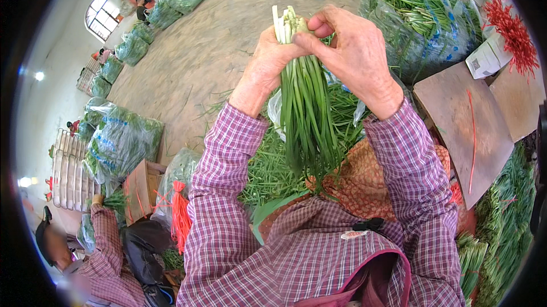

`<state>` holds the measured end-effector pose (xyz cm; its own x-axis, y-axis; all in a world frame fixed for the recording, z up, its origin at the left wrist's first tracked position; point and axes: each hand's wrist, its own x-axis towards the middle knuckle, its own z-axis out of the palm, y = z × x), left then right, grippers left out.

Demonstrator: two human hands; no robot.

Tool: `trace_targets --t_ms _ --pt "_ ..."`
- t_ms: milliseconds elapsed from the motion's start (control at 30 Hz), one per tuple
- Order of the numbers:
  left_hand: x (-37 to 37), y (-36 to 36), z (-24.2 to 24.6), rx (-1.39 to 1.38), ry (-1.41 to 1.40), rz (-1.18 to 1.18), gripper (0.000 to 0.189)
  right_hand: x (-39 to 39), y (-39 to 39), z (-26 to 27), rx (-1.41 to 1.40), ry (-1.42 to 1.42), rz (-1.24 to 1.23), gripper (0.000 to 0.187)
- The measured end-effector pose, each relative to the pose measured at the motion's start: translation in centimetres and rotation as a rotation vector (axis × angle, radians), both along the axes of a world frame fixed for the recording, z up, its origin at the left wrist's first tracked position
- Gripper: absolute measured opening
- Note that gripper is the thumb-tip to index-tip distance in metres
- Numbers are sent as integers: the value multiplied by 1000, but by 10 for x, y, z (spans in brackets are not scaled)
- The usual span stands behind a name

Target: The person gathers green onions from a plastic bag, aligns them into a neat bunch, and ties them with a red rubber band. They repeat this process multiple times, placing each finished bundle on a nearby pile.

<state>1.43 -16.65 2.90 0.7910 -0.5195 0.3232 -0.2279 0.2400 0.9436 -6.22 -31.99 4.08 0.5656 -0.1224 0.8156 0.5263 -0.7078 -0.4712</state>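
Note:
A bunch of long green stalks, likely garlic chives (308,110), hangs before my chest with its pale cut ends up and its leaves down. My left hand (271,57) wraps around it just below the pale ends. At the upper right of the bunch, my right hand (350,48) has its thumb and curled fingers on the stalks near those ends. Part of the grip is hidden behind the fingers. Loose green leaves (273,166) lie beneath, around a patterned orange cloth (363,170) by my lap.
A plastic bag of stalks (427,16) stands front right. Beside it are a brown board (466,123) with a red tie and a carton (487,57) of red ties. Bundled greens (504,217) lie right. Another person (107,255) sits left, near a red tie bunch (179,213) and filled bags (124,140).

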Motion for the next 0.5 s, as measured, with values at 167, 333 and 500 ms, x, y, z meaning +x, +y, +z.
trace_targets --t_ms 167,333,500 --pt "2 4 -2 -31 99 -138 38 7 -6 -16 380 185 361 22" --pt "6 8 -8 -127 218 -118 34 17 -4 -31 710 295 580 23" --pt "7 10 -12 -190 303 -146 31 19 0 -36 683 209 530 19"
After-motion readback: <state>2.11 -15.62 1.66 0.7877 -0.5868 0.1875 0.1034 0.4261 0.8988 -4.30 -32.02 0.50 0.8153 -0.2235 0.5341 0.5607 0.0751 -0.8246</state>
